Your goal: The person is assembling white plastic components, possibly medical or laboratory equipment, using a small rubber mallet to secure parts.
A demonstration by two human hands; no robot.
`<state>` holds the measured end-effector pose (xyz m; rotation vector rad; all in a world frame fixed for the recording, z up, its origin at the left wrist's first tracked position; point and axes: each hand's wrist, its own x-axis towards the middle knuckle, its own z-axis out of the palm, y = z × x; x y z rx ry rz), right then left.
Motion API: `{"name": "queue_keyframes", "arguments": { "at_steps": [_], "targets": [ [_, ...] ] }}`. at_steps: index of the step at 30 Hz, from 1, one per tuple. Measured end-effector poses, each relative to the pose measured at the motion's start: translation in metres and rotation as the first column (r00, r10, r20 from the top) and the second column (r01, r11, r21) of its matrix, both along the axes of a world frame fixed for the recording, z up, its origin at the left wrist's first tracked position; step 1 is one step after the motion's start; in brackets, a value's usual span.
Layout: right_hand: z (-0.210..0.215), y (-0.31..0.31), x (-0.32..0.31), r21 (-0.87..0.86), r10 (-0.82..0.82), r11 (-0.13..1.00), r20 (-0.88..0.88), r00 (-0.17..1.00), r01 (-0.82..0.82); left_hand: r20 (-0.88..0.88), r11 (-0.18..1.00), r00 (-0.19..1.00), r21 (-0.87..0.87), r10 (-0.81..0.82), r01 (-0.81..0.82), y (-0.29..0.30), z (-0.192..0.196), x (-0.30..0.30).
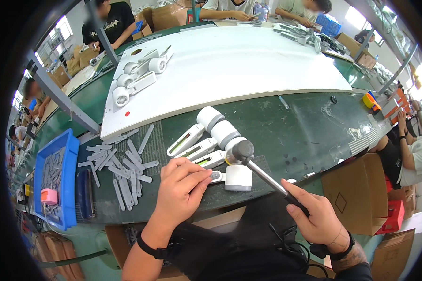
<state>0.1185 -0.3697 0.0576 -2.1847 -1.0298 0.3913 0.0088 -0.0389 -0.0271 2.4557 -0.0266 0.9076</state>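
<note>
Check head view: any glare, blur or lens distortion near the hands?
Head view: strong fisheye bend, the white board edge curves and the rim is vignetted black; windows blow out at both sides; the mallet in the right hand and the left hand are sharp.

White handheld fan (pixel 229 177) is lying flat at the table's near edge; grey-headed mallet (pixel 243 151) is tilting just above it, head raised.

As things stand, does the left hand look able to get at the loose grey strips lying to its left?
Probably yes: the grey strips lie uncovered on the green table just beside the left hand, though it now rests on a white device.
</note>
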Motion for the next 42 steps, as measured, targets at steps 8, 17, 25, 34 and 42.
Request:
{"name": "queue_keyframes", "arguments": {
  "at_steps": [8,17,25,34,42],
  "targets": [
    [-0.003,0.022,-0.01,0.161,0.006,0.987,0.118,0.993,-0.025,-0.051,0.997,0.996,0.004,-0.07,0.071,0.014,-0.003,0.003],
    [0.014,0.028,-0.009,0.135,-0.007,0.991,0.146,0.989,-0.013,-0.074,0.997,0.994,-0.011,-0.079,0.078,0.02,0.003,0.002],
    [0.016,0.028,-0.009,-0.16,0.118,0.982,0.097,0.988,-0.102,-0.09,0.996,0.993,-0.037,-0.079,0.076,0.021,0.0,0.003],
    [0.005,0.026,-0.012,-0.166,0.089,0.983,0.064,0.994,-0.078,-0.09,0.997,0.994,-0.034,-0.069,0.066,0.016,0.002,0.002],
    [0.001,0.024,-0.011,-0.04,0.038,0.999,0.11,0.993,-0.034,-0.048,0.993,0.998,-0.11,0.032,-0.037,0.0,-0.007,0.001]
  ]
}}
